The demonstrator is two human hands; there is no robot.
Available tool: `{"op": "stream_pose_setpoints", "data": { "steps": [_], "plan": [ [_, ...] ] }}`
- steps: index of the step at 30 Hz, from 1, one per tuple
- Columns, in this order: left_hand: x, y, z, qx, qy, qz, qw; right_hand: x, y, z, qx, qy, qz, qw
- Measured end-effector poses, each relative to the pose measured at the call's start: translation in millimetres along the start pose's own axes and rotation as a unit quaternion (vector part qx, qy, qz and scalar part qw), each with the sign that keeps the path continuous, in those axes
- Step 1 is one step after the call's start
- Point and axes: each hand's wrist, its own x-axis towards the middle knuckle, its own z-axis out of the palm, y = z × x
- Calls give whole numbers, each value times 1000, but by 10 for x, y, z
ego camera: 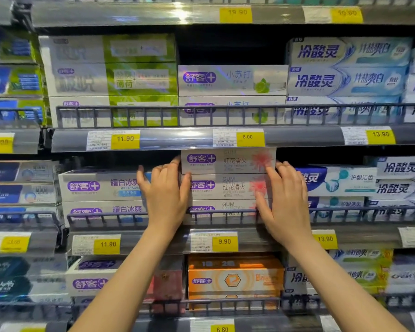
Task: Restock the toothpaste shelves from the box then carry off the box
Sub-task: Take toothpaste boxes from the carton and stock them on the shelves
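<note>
Two bare forearms are seen nearest, reaching up from the bottom edge toward the middle shelf. Beyond them, the left hand [164, 195] is laid flat against the left end of a stack of toothpaste cartons [228, 185], fingers nearly straight and spread, thumb across the front of the middle carton. The right hand [285, 200] is set the same way at the right end, fingers extended upward, palm against the carton ends. Nothing is gripped by either hand; the stack is only pressed and squared between them.

The stack, three cartons marked with a red flower, stands behind the wire rail [225, 213] above the 9.90 price tag [224, 241]. Its top carton sits just under the upper shelf edge [177, 137].

Trouble could be caused by uneven pressure: if one side is pushed harder, the top carton could be skewed or slid off the pile. The purple-and-blue cartons [101, 186] just beside the left hand could be knocked by its knuckles.

The supply box is not in view, so its whereabouts cannot be told.
</note>
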Motion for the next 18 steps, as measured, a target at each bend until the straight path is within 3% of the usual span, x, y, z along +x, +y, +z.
{"op": "stream_pose_setpoints", "data": {
  "steps": [13,18],
  "plan": [
    [-59,-68,45,-37,38,5,999,-43,10,-74,-3,-21,7,1000],
    [-227,103,28,-69,80,132,986,-245,283,-338,-19,-15,6,1000]
  ]
}}
